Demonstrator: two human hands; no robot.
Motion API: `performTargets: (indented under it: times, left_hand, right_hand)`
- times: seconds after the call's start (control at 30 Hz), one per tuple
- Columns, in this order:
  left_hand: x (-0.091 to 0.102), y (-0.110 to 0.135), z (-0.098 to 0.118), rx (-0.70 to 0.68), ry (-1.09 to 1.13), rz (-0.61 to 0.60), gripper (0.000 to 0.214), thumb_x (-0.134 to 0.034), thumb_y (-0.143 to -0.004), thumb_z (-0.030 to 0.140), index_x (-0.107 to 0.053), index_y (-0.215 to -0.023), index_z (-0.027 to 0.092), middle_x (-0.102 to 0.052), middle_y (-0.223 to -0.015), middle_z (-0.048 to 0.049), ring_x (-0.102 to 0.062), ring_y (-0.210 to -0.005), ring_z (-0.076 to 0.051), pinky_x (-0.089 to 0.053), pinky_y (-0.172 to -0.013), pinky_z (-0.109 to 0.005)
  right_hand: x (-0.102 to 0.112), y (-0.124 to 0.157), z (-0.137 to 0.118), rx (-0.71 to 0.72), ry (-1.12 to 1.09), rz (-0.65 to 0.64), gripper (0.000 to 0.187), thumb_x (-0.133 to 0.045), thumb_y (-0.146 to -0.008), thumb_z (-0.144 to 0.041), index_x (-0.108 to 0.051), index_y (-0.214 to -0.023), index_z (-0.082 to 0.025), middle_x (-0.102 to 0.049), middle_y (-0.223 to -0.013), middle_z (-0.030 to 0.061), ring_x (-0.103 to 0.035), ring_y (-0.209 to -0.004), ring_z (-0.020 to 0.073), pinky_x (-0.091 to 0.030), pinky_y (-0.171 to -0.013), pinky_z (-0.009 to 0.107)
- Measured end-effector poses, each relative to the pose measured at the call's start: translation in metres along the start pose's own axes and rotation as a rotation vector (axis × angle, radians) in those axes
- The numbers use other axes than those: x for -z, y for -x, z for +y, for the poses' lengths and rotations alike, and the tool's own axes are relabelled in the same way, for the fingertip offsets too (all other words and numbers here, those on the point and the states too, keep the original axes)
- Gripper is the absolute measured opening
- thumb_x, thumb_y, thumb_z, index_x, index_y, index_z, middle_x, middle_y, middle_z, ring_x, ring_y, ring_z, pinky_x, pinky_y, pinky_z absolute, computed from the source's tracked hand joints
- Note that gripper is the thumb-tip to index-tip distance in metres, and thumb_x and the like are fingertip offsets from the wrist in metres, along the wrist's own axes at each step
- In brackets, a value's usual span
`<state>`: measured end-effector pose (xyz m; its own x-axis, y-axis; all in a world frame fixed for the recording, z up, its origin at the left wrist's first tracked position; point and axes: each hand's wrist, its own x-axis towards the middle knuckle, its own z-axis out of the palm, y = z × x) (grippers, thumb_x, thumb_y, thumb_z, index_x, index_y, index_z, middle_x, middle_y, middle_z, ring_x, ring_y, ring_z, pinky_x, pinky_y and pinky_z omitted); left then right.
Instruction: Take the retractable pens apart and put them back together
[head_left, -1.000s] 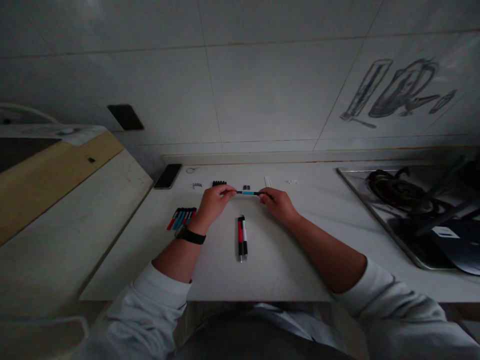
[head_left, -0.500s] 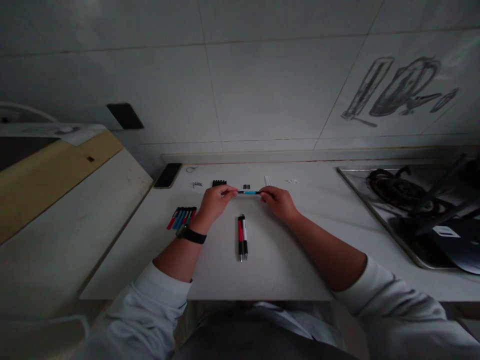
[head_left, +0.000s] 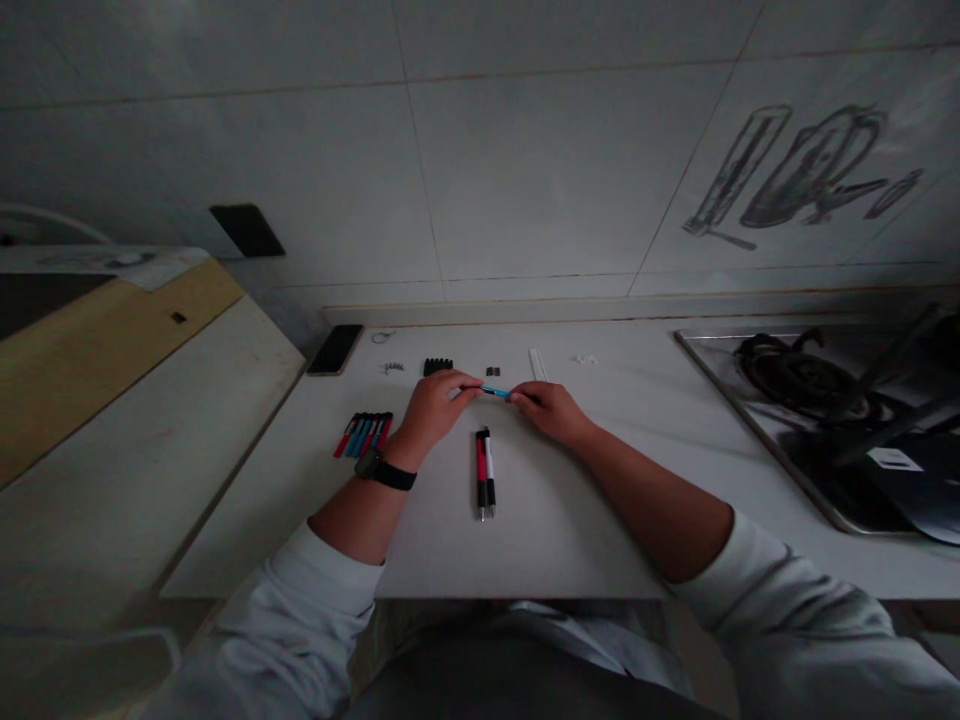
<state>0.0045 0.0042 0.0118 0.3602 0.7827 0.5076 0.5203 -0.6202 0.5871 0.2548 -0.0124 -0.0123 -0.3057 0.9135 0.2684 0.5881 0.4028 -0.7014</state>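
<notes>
A blue pen (head_left: 495, 391) spans the gap between my two hands, held above the white counter. My left hand (head_left: 442, 405) pinches one end of it, and my right hand (head_left: 550, 408) closes round the other end; the fingers hide both ends. Below the hands lie a red pen (head_left: 481, 470) and a white pen (head_left: 490, 470) side by side, both with black grips. Beyond the fingers are a row of black grips (head_left: 438, 366), small dark pieces (head_left: 493, 371), thin white refills (head_left: 537, 364), little white parts (head_left: 586, 359) and small springs (head_left: 392, 367).
Several red and blue pen barrels (head_left: 363, 435) lie left of my left wrist. A phone (head_left: 335, 350) rests at the counter's back left, near a thin ring (head_left: 383, 337). To the right is a gas stove (head_left: 795, 440); a tiled wall (head_left: 532, 190) closes off the back.
My hands have come closer together and the blue pen now tilts slightly, its right end lower. Less of it shows between the fingers. The laid-out parts stay put.
</notes>
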Motion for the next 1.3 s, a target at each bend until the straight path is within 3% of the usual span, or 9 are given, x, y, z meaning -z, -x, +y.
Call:
performTargets:
  times: [0.23,0.5,0.63,0.8,0.97,1.07,1.2,1.3]
  left_hand:
    - [-0.004,-0.002,0.0,0.222,0.128,-0.056,0.013,-0.069,-0.091,0.028,-0.08,-0.093,0.022,-0.08,-0.094,-0.0029,-0.073,-0.088,-0.019,-0.056,-0.086,-0.032]
    - [-0.005,-0.004,-0.005,0.398,0.305,-0.145,0.023,-0.068,-0.091,0.037,-0.076,-0.083,0.017,-0.077,-0.082,-0.0052,-0.069,-0.076,-0.017,-0.054,-0.075,-0.03]
    - [-0.005,-0.003,-0.006,0.343,0.297,-0.115,0.019,-0.069,-0.09,0.036,-0.077,-0.09,0.018,-0.078,-0.089,-0.0049,-0.071,-0.084,-0.019,-0.055,-0.08,-0.032]
    - [0.003,-0.002,-0.007,0.152,0.099,-0.021,0.015,-0.071,-0.09,0.03,-0.079,-0.101,0.023,-0.079,-0.101,-0.0037,-0.073,-0.095,-0.02,-0.056,-0.091,-0.034]
    - [0.009,-0.002,-0.007,0.03,-0.022,0.001,0.013,-0.074,-0.089,0.026,-0.078,-0.102,0.023,-0.079,-0.101,-0.0037,-0.073,-0.094,-0.02,-0.056,-0.09,-0.034]
    - [0.01,-0.002,-0.006,0.021,-0.039,0.0,0.01,-0.074,-0.089,0.026,-0.078,-0.098,0.023,-0.079,-0.099,-0.0036,-0.073,-0.093,-0.02,-0.057,-0.089,-0.034]
    - [0.008,-0.002,-0.007,0.086,0.002,-0.011,0.01,-0.073,-0.091,0.027,-0.078,-0.097,0.023,-0.079,-0.097,-0.0029,-0.073,-0.091,-0.019,-0.057,-0.086,-0.032]
    - [0.009,-0.003,-0.007,0.069,0.001,0.01,0.009,-0.073,-0.09,0.027,-0.078,-0.097,0.023,-0.078,-0.097,-0.0025,-0.072,-0.091,-0.019,-0.055,-0.087,-0.032]
  right_hand:
    - [-0.002,-0.001,0.005,0.012,-0.027,0.08,0.026,-0.061,-0.096,-0.038,-0.08,-0.097,-0.021,-0.078,-0.094,0.007,-0.068,-0.081,0.019,-0.049,-0.076,0.029]
    - [0.007,0.003,-0.008,0.178,0.134,0.118,0.025,-0.058,-0.1,-0.035,-0.078,-0.106,-0.021,-0.075,-0.094,0.0079,-0.065,-0.082,0.0192,-0.049,-0.081,0.031]
    - [0.004,0.004,-0.009,0.158,0.118,0.127,0.024,-0.059,-0.099,-0.033,-0.077,-0.109,-0.021,-0.075,-0.098,0.0077,-0.065,-0.081,0.0182,-0.05,-0.079,0.03]
    - [0.001,0.002,0.0,0.065,0.097,0.128,0.024,-0.06,-0.098,-0.035,-0.078,-0.109,-0.022,-0.076,-0.099,0.0073,-0.067,-0.081,0.0179,-0.049,-0.076,0.029]
    - [0.001,0.0,0.006,0.01,0.02,0.086,0.028,-0.055,-0.099,-0.036,-0.078,-0.101,-0.02,-0.075,-0.088,0.0061,-0.066,-0.077,0.018,-0.047,-0.074,0.029]
    - [0.0,-0.001,0.005,-0.011,-0.008,0.08,0.028,-0.055,-0.098,-0.036,-0.077,-0.099,-0.02,-0.074,-0.083,0.0055,-0.065,-0.075,0.0178,-0.047,-0.073,0.029]
    - [-0.002,0.0,0.001,-0.002,-0.049,0.179,0.021,-0.064,-0.09,-0.034,-0.075,-0.102,-0.02,-0.074,-0.094,0.0064,-0.064,-0.078,0.0175,-0.048,-0.074,0.028]
    - [-0.002,0.001,0.0,-0.043,-0.062,0.144,0.027,-0.059,-0.095,-0.041,-0.073,-0.104,-0.02,-0.072,-0.087,0.005,-0.062,-0.073,0.0164,-0.047,-0.071,0.028]
